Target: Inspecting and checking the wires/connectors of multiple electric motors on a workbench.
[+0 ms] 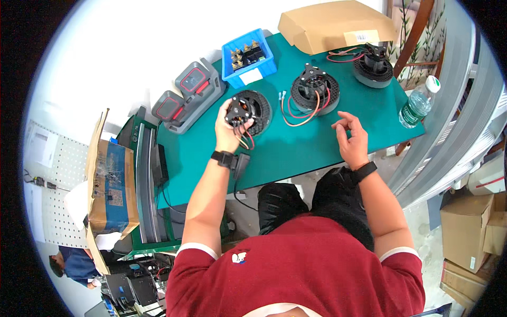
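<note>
My left hand (226,132) is wrapped round the near-left side of a black motor unit (259,112), which has a round, textured base and red and tan wires hanging toward me. The left fingers are closed on its bracket. My right hand (353,141) is held over the right front of the table, loosely curled with thumb and fingers apart and nothing in it. Just beyond it sits a second motor unit (315,90) with looped wires and flat metal terminals. A third motor unit (372,68) lies farther back on the right.
The green tabletop (269,161) carries a blue bin (269,67) of small brass-coloured parts, a grey two-bay device (182,120), a brown cardboard box (327,24) and a water bottle (414,108). Cartons (465,227) are stacked at right. Another person (76,264) is at far lower left.
</note>
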Available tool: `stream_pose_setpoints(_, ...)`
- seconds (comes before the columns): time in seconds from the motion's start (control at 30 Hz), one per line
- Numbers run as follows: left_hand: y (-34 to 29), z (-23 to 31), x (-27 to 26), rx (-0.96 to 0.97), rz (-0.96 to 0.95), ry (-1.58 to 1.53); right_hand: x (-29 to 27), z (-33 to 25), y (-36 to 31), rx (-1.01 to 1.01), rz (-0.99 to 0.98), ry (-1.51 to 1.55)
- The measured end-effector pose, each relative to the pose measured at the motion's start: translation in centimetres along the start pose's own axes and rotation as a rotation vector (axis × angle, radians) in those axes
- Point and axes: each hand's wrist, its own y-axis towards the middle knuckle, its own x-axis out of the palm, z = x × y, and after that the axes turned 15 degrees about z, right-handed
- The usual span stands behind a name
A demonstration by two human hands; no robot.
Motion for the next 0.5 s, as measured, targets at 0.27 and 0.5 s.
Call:
stream_pose_setpoints(0.27,-6.2,8.1,0.7,0.079,0.077,0.066,-0.3,-0.7,-0.2,-0.171,0.02,-0.083)
stream_pose_setpoints(0.5,-10.3,10.7,0.0,0.209,0.07,0.036,2.1,-7.7,-4.5,0.272,-0.472,0.31)
